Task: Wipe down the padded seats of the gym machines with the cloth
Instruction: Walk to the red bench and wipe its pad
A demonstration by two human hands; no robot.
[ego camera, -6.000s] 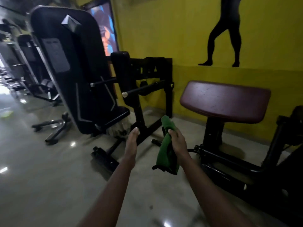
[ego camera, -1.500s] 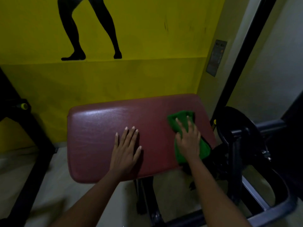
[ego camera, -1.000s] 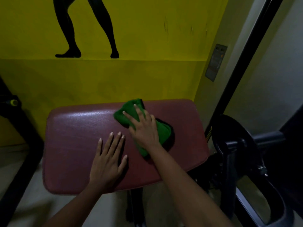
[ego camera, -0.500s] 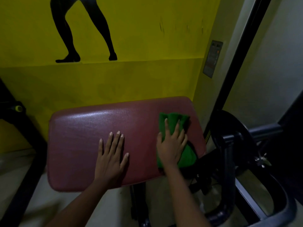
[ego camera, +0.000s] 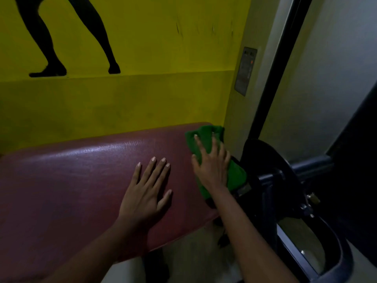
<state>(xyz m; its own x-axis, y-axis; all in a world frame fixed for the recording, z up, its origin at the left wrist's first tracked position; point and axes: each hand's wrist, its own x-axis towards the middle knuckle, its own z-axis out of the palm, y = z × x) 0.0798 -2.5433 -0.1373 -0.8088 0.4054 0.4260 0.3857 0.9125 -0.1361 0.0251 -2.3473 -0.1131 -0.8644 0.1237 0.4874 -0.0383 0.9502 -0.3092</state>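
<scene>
Left hand (ego camera: 145, 193) lies flat on the maroon padded seat (ego camera: 67, 180), fingers spread, holding nothing. Right hand (ego camera: 212, 164) is spread palm-down over the green cloth (ego camera: 234, 174), pressing it to the seat's far right corner — the cloth overhangs the right edge, just beside the black weight plate (ego camera: 263, 160). Half a second ago the cloth sat nearer the front of that right end; it has since moved toward the yellow wall (ego camera: 142, 48). The left hand has not shifted. Wall panel (ego camera: 244, 71) carries markings — illegible.
</scene>
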